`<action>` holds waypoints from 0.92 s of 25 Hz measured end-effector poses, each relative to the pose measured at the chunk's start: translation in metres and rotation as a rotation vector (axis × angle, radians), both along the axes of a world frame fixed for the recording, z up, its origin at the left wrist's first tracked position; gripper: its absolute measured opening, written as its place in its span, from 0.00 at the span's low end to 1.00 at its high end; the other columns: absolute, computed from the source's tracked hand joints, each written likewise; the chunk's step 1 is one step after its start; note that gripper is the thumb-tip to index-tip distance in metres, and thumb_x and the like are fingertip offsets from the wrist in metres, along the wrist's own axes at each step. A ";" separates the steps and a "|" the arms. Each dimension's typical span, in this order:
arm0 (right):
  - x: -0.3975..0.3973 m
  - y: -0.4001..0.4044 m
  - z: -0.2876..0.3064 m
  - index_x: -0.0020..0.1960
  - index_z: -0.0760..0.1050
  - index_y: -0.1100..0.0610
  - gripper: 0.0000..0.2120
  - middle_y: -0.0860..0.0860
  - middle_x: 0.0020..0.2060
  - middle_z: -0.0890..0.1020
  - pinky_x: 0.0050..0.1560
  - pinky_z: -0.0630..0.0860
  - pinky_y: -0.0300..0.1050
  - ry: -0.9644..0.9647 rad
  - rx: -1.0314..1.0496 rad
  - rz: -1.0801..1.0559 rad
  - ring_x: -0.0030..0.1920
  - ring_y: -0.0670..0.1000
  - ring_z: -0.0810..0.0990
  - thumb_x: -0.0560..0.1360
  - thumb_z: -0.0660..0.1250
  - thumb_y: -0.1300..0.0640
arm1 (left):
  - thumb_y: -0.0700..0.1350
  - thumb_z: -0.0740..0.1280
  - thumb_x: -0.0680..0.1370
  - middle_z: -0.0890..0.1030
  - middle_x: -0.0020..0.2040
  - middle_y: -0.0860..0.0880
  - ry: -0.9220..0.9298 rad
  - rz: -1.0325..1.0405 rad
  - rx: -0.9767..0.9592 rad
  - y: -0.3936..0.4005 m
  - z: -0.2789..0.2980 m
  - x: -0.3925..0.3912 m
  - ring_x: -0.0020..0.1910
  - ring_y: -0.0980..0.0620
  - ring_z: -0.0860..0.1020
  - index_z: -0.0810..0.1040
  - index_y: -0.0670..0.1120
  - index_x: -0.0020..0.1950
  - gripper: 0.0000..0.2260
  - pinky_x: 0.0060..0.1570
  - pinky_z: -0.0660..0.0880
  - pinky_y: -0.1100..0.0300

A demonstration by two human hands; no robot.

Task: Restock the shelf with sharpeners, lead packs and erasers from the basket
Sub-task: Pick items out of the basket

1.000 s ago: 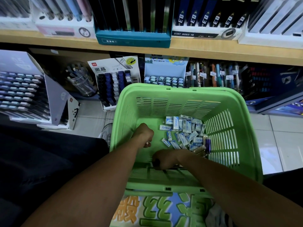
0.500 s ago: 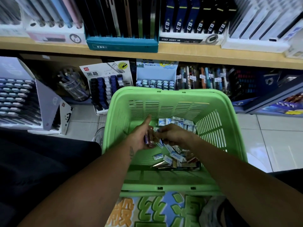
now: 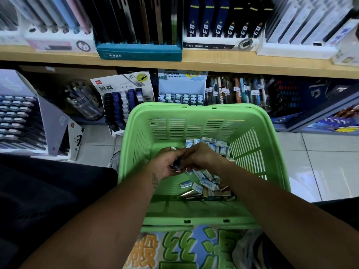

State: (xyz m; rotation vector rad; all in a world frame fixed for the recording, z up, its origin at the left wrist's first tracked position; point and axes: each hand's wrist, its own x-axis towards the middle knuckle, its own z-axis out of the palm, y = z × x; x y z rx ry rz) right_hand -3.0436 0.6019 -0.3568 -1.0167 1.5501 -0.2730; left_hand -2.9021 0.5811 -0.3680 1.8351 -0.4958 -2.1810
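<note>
A green plastic basket [image 3: 275,152] stands on the floor before the shelf. Many small white-and-blue erasers [image 3: 206,181] and several flat gold-edged packs [image 3: 196,195] lie on its bottom. Both hands meet inside the basket. My left hand [image 3: 165,164] holds a small bunch of dark lead packs [image 3: 177,165] in its palm. My right hand [image 3: 198,157] curls over them from the right and its fingertips pinch at the bunch. On the lower shelf behind the basket stand a lead display box [image 3: 124,105] and an eraser display box [image 3: 181,94].
A wooden shelf board [image 3: 213,65] above carries boxes of pens and pencils. A grey display [image 3: 23,117] and a clear jar [image 3: 83,101] stand at the left. Pens with price tags [image 3: 237,92] fill the right. A printed bag [image 3: 184,249] lies under the basket's near edge.
Both hands rose from the near side of the basket's bottom and came together at its middle. The left hand now holds dark packs, with the right hand closing onto them.
</note>
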 end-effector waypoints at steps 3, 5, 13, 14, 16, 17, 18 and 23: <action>-0.002 0.007 -0.016 0.51 0.83 0.62 0.08 0.58 0.44 0.86 0.34 0.80 0.40 0.188 0.020 0.380 0.35 0.50 0.85 0.73 0.71 0.68 | 0.35 0.68 0.79 0.80 0.47 0.39 -0.181 0.018 -0.075 0.001 -0.005 0.004 0.39 0.43 0.80 0.76 0.39 0.48 0.01 0.37 0.82 0.49; 0.001 0.018 -0.027 0.59 0.82 0.57 0.15 0.55 0.54 0.85 0.46 0.83 0.46 0.282 0.030 0.756 0.45 0.52 0.86 0.74 0.69 0.67 | 0.34 0.67 0.79 0.79 0.46 0.39 -0.238 0.018 -0.096 0.000 -0.008 0.007 0.36 0.45 0.79 0.75 0.39 0.48 0.02 0.28 0.79 0.54; 0.017 0.046 -0.042 0.62 0.75 0.59 0.15 0.57 0.57 0.79 0.46 0.77 0.49 0.580 -0.062 1.370 0.53 0.59 0.80 0.76 0.67 0.60 | 0.34 0.66 0.79 0.78 0.43 0.40 -0.207 -0.060 -0.120 0.001 -0.012 0.005 0.34 0.44 0.77 0.75 0.40 0.48 0.02 0.30 0.79 0.54; 0.020 0.046 -0.042 0.60 0.74 0.59 0.12 0.57 0.55 0.79 0.45 0.77 0.49 0.564 -0.001 1.368 0.51 0.59 0.80 0.77 0.66 0.59 | 0.34 0.66 0.79 0.78 0.44 0.40 -0.209 -0.069 -0.119 0.002 -0.013 0.005 0.34 0.44 0.77 0.75 0.40 0.49 0.02 0.31 0.79 0.54; 0.020 0.044 -0.043 0.52 0.72 0.57 0.06 0.56 0.48 0.79 0.45 0.81 0.52 0.496 0.094 1.306 0.47 0.58 0.82 0.77 0.65 0.58 | 0.35 0.66 0.80 0.78 0.44 0.40 -0.210 -0.072 -0.121 0.002 -0.013 0.006 0.33 0.45 0.77 0.75 0.40 0.51 0.02 0.31 0.79 0.54; 0.018 0.043 -0.046 0.50 0.71 0.56 0.04 0.56 0.46 0.79 0.46 0.82 0.54 0.462 0.122 1.262 0.45 0.59 0.83 0.77 0.65 0.58 | 0.35 0.66 0.80 0.78 0.44 0.40 -0.212 -0.069 -0.124 0.002 -0.013 0.007 0.33 0.45 0.77 0.75 0.40 0.51 0.02 0.32 0.79 0.54; 0.015 0.041 -0.048 0.50 0.73 0.56 0.04 0.56 0.45 0.80 0.47 0.83 0.55 0.443 0.133 1.236 0.44 0.59 0.84 0.76 0.65 0.58 | 0.35 0.66 0.80 0.78 0.44 0.40 -0.215 -0.067 -0.125 0.002 -0.013 0.008 0.32 0.45 0.77 0.75 0.40 0.51 0.02 0.32 0.79 0.53; 0.011 0.037 -0.054 0.58 0.77 0.62 0.12 0.58 0.48 0.83 0.46 0.83 0.55 0.386 0.193 1.192 0.45 0.58 0.85 0.75 0.66 0.60 | 0.35 0.66 0.80 0.78 0.44 0.40 -0.215 -0.069 -0.129 0.001 -0.015 0.009 0.33 0.45 0.77 0.75 0.40 0.51 0.02 0.34 0.79 0.53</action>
